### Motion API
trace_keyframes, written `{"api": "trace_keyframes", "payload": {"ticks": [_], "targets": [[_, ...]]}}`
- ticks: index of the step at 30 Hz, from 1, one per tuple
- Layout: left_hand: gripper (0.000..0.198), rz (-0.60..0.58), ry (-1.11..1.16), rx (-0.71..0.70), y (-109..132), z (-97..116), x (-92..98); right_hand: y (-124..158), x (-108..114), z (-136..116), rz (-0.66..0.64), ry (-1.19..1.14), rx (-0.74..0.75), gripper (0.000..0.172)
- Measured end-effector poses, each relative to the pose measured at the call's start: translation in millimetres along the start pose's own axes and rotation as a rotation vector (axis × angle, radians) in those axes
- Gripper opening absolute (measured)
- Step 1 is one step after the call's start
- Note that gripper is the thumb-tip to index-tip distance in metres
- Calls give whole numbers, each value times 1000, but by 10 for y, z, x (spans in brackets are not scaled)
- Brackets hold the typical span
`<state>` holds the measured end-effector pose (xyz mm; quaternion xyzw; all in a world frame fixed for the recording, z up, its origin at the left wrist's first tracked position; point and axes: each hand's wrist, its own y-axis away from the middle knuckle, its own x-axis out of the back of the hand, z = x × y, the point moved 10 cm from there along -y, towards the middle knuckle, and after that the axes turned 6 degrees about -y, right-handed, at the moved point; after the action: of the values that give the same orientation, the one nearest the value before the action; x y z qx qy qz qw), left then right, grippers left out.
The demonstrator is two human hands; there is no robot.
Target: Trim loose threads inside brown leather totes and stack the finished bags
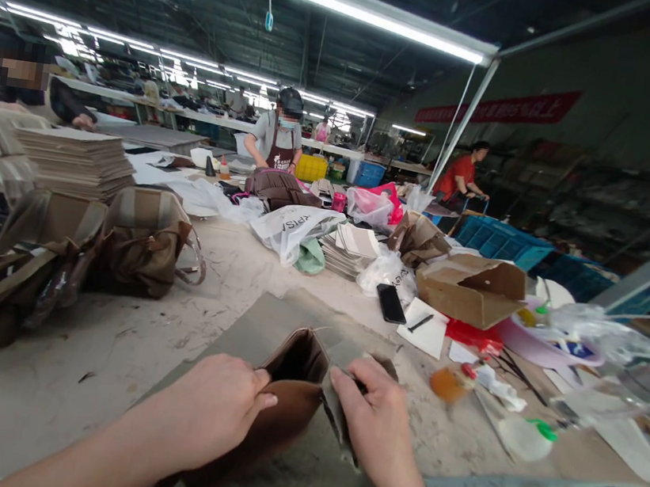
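Observation:
A brown bag point(287, 414) stands at the table's near edge, its mouth gaping toward me and its inside dark. My left hand point(226, 402) is closed on the bag's left rim, thumb pointing right along the edge. At the right side, my right hand point(372, 405) pinches a greyish-brown flap point(335, 416) of the same bag between thumb and fingers. Below the bag lies a flat grey-green sheet point(248, 325) on the worktable point(123, 361). The bag's lower part is partly covered by my left forearm.
Two brown bags point(142, 243) stand left, near stacked boards point(72, 162). A phone point(391, 304), a pen point(421, 323), an orange glue bottle point(450, 381) and a green-capped bottle point(527, 438) lie right. Behind are a cardboard box point(469, 286) and a co-worker point(276, 137) handling a bag.

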<state>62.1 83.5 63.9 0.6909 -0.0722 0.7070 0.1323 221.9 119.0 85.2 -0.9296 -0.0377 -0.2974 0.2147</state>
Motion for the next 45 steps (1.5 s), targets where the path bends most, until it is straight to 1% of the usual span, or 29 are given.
{"api": "trace_keyframes", "payload": {"ticks": [2,5,6,8,12,14,16,18,19,20,23,24,25,27,28,30,31,33,36,38,39,41,45], "targets": [[41,4,0,-4,-1,5,17,69,63,-24,37,-53,37,30],[40,27,12,-25,7,23,45,179,147,-176,127,-87,170,16],[39,34,15,-33,12,30,50,215,126,-246,138,-74,217,18],[37,36,22,-42,18,39,45,279,-18,-384,114,-12,278,22],[28,19,14,-50,11,56,9,410,-430,-652,9,95,374,24],[25,16,1,-45,7,56,8,446,-513,-728,-12,123,421,27],[29,8,10,-52,14,55,23,405,-448,-688,12,176,408,28],[31,0,62,-81,40,48,61,310,-319,-566,23,239,357,26],[30,-5,103,-102,63,38,84,260,-264,-503,12,259,338,25],[35,-10,147,-116,94,15,107,217,-225,-448,-10,265,326,24],[69,-19,242,-128,238,-96,139,154,-165,-343,-58,191,324,23],[73,-25,260,-124,301,-132,127,150,-149,-320,-56,152,324,23],[70,-29,277,-120,366,-157,107,150,-133,-298,-46,119,319,22],[56,-24,318,-133,488,-156,59,153,-104,-260,-18,90,304,22],[46,-8,340,-142,535,-143,40,156,-95,-254,-5,91,299,22],[28,66,374,-138,585,-130,28,175,-120,-295,-8,99,305,21],[23,109,386,-125,591,-132,22,200,-170,-352,-30,100,322,22],[22,170,396,-103,572,-128,-10,295,-343,-529,-102,95,370,22],[20,228,408,-145,531,-58,-41,511,-669,-851,-201,119,460,23],[20,276,424,-178,527,-30,-21,604,-792,-971,-228,160,505,21],[20,292,426,-184,530,-28,-14,614,-800,-979,-234,175,521,21],[18,297,402,-183,535,-32,-23,552,-688,-875,-219,192,522,21],[18,308,333,-146,528,-69,-77,310,-211,-482,-54,187,423,21]]}}
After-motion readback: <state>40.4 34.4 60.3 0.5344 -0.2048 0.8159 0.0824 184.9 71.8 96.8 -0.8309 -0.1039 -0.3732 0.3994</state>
